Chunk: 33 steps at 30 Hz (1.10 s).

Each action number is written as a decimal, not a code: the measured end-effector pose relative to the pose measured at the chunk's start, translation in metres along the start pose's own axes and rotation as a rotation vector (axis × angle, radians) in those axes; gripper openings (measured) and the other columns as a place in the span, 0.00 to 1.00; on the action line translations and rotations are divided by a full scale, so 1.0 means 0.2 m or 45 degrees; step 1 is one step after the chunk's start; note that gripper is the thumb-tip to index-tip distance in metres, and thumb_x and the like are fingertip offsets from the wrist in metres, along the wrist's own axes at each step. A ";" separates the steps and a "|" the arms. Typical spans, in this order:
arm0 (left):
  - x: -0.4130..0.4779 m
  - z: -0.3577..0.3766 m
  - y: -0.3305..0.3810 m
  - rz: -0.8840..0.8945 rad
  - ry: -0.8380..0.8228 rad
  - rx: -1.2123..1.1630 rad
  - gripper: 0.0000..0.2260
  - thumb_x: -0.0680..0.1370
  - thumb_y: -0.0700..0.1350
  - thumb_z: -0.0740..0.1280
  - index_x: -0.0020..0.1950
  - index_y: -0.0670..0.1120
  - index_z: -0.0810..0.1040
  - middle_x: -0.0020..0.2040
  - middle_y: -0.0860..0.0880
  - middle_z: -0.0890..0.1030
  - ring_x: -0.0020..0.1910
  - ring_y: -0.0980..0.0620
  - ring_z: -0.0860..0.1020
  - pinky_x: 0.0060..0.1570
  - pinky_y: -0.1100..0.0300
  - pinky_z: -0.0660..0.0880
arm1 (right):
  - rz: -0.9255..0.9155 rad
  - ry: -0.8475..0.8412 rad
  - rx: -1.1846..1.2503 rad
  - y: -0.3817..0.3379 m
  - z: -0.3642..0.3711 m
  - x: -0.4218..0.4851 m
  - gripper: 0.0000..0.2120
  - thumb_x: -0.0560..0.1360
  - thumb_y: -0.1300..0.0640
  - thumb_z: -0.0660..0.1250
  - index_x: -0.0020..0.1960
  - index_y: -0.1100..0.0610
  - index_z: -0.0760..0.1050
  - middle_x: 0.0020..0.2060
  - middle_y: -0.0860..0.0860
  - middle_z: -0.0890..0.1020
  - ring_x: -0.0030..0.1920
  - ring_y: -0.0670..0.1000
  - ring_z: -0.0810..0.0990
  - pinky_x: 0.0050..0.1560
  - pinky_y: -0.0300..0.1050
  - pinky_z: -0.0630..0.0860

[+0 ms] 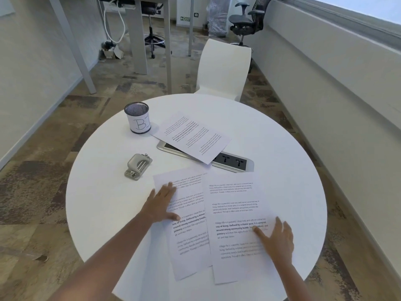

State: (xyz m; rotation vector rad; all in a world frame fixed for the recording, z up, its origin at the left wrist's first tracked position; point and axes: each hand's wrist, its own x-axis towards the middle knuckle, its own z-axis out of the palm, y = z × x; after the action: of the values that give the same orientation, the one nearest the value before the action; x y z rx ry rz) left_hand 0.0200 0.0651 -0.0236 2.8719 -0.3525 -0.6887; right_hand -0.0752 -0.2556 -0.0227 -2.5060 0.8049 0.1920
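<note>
Right now, pressing flat on two printed pages lying just right of the hole punch (138, 167) and nearer the body. Left hand (161, 203) laid on the left sheet (188, 235), fingers straight and spread, gripping nothing. Right hand (276, 237) likewise flat on the right sheet (236, 213), farther right of the punch, fingers extended, thumb out, nothing pinched. Right sheet overlapping the left one's long edge, both a little askew.

Likely trouble: steering with palms only, so easy to skew one page over the other and end with ragged edges. Probably off-line holes if fed to the punch like that. Could also crease a corner at the overlap.

Near ends of both pages close to the table (293, 170) rim, on the side away from the punch. Risky to drag hard toward the body; could tip one over the edge.

Third sheet (191, 136) beyond and right of the punch, draped over a socket strip (230, 161), easy to snag or forget. Mesh cup (137, 117) straight beyond the punch, well apart from both hands.
</note>
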 end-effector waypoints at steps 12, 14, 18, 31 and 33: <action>-0.01 0.06 0.07 -0.264 0.134 -0.207 0.32 0.79 0.58 0.56 0.76 0.44 0.47 0.78 0.43 0.44 0.77 0.46 0.46 0.74 0.48 0.50 | -0.083 -0.025 -0.100 -0.28 0.10 -0.04 0.33 0.70 0.44 0.68 0.67 0.62 0.62 0.65 0.59 0.66 0.65 0.61 0.65 0.60 0.54 0.69; 0.00 0.03 0.10 -0.262 0.134 -0.260 0.28 0.80 0.56 0.54 0.76 0.45 0.51 0.78 0.42 0.45 0.77 0.46 0.48 0.74 0.49 0.53 | -0.109 -0.040 -0.127 -0.33 0.13 -0.05 0.33 0.71 0.43 0.67 0.67 0.61 0.61 0.65 0.58 0.66 0.65 0.60 0.65 0.60 0.53 0.70; -0.01 -0.01 0.14 -0.380 0.195 -0.419 0.25 0.80 0.52 0.57 0.73 0.41 0.56 0.75 0.40 0.55 0.73 0.44 0.57 0.68 0.49 0.64 | -0.134 -0.114 -0.021 -0.40 0.17 -0.06 0.35 0.71 0.44 0.68 0.69 0.62 0.59 0.65 0.59 0.65 0.66 0.60 0.64 0.61 0.55 0.69; -0.07 -0.01 0.21 -0.522 0.263 -0.712 0.18 0.79 0.46 0.60 0.63 0.35 0.67 0.65 0.38 0.65 0.65 0.41 0.66 0.62 0.51 0.69 | -0.064 -0.055 0.047 -0.46 0.21 -0.08 0.22 0.75 0.54 0.63 0.65 0.64 0.65 0.62 0.62 0.67 0.64 0.62 0.65 0.60 0.54 0.69; -0.04 -0.04 0.20 -0.511 0.236 -0.698 0.19 0.78 0.47 0.61 0.63 0.36 0.67 0.65 0.39 0.64 0.65 0.42 0.66 0.62 0.51 0.69 | -0.098 -0.067 -0.007 -0.51 0.23 -0.09 0.22 0.75 0.53 0.63 0.65 0.64 0.65 0.62 0.61 0.68 0.63 0.61 0.66 0.59 0.52 0.70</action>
State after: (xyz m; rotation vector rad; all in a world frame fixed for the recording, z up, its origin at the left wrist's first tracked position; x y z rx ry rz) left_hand 0.0099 0.0294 -0.0039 2.4526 0.3916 -0.4705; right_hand -0.0304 -0.1506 -0.0156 -2.5208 0.6869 0.2330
